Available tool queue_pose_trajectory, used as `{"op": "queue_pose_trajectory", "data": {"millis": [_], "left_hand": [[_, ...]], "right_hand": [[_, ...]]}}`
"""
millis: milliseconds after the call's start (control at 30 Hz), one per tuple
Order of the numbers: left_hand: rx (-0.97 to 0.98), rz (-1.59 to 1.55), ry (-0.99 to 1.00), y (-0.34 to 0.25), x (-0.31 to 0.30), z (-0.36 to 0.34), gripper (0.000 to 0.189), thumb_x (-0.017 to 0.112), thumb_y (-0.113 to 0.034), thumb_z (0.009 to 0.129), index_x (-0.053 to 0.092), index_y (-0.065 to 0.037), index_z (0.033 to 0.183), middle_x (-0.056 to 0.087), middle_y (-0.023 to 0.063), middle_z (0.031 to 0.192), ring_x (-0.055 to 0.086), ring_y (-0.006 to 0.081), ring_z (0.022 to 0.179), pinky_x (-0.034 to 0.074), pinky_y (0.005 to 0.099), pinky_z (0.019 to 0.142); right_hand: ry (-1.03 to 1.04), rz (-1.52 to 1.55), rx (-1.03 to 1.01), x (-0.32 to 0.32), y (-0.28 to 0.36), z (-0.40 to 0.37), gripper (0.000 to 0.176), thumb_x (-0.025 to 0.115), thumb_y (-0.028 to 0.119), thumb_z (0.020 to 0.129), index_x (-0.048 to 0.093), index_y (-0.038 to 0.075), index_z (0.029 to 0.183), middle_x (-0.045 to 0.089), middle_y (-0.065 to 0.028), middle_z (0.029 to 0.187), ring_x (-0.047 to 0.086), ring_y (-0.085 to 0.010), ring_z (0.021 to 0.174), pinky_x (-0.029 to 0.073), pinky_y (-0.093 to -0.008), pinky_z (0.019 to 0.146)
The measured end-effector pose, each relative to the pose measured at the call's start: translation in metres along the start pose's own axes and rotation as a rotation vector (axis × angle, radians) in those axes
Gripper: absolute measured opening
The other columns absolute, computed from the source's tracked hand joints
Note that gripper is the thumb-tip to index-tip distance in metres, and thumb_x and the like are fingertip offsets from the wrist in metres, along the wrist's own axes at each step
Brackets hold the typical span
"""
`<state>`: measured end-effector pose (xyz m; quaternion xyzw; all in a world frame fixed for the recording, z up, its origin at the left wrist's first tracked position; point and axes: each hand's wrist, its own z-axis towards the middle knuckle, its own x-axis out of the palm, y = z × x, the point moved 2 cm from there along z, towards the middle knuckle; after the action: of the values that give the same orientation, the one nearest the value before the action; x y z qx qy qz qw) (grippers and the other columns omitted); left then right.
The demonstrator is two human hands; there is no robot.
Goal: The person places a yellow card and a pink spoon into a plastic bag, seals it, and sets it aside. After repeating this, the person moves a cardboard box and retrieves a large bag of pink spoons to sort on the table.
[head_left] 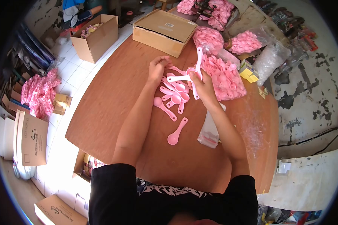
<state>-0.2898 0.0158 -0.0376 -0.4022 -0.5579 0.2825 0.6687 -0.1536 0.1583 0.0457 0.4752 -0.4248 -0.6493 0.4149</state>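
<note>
My right hand (201,83) is closed around several pink spoons (179,78), whose handles stick out up, left and down. Just left of it, my left hand (159,69) is raised above the table with its fingers apart and holds nothing that I can see. Below and between the hands lies a loose pile of pink spoons (175,99). One single pink spoon (173,138) rests nearer to me, bowl toward my body. A stack of clear plastic bags (208,131) lies under my right forearm.
On the brown table (101,101), a cardboard box (165,28) stands at the back. A large bag of pink spoons (225,78) and a small yellow box (248,71) are at the right. An open carton (95,41) and pink bundles (40,90) are on the left floor.
</note>
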Motion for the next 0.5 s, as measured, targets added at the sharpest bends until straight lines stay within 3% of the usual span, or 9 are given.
{"op": "queue_pose_trajectory", "data": {"millis": [100,167,367,433,467,500], "left_hand": [[0.003,0.001,0.006,0.0,0.001,-0.001,0.026,0.056,-0.009,0.089,0.056,0.004,0.111,0.064,0.015,0.097,0.064,0.0236,0.091,0.052,0.0305,0.083],[0.037,0.022,0.002,0.0,0.0,0.001,0.023,0.053,-0.005,0.088,0.058,0.005,0.107,0.064,0.0147,0.095,0.065,0.0222,0.086,0.053,0.0301,0.079],[0.021,-0.023,-0.016,-0.002,0.001,-0.002,0.023,0.054,-0.005,0.087,0.059,0.006,0.107,0.065,0.015,0.093,0.065,0.022,0.085,0.053,0.0296,0.079],[0.017,-0.015,-0.004,-0.001,0.0,0.0,0.023,0.054,-0.006,0.088,0.058,0.005,0.108,0.065,0.0145,0.094,0.065,0.0224,0.086,0.053,0.03,0.079],[0.018,-0.011,0.004,0.0,0.0,0.001,0.022,0.054,-0.007,0.089,0.058,0.004,0.108,0.065,0.014,0.094,0.065,0.0229,0.087,0.053,0.0304,0.08],[0.013,-0.011,0.015,0.002,0.001,0.001,0.022,0.054,-0.007,0.089,0.058,0.004,0.108,0.065,0.014,0.094,0.065,0.0229,0.087,0.053,0.0304,0.08]], "right_hand": [[0.04,-0.038,-0.017,0.002,0.002,0.0,0.031,0.058,0.029,0.095,0.063,0.0,0.105,0.064,-0.004,0.083,0.06,-0.01,0.069,0.048,-0.0235,0.064],[0.114,-0.279,-0.015,0.002,-0.007,0.004,0.03,0.058,0.028,0.095,0.065,0.002,0.108,0.063,-0.002,0.079,0.057,-0.0086,0.069,0.045,-0.0243,0.062],[0.09,-0.178,-0.006,-0.004,-0.003,0.011,0.034,0.06,0.031,0.092,0.065,0.0,0.107,0.06,-0.0036,0.074,0.054,-0.0101,0.066,0.043,-0.0275,0.06],[0.218,-0.432,-0.029,-0.001,-0.006,0.016,0.032,0.06,0.029,0.092,0.065,-0.001,0.102,0.059,-0.0044,0.073,0.054,-0.0097,0.065,0.043,-0.028,0.059],[0.275,-0.43,0.04,0.003,-0.003,0.014,0.033,0.059,0.026,0.092,0.065,0.0,0.112,0.064,-0.007,0.09,0.059,-0.0129,0.081,0.046,-0.0289,0.071],[0.394,-0.672,0.018,0.004,-0.003,0.022,0.032,0.06,0.026,0.092,0.066,0.0,0.109,0.065,-0.009,0.094,0.061,-0.0173,0.084,0.047,-0.0298,0.075]]}}
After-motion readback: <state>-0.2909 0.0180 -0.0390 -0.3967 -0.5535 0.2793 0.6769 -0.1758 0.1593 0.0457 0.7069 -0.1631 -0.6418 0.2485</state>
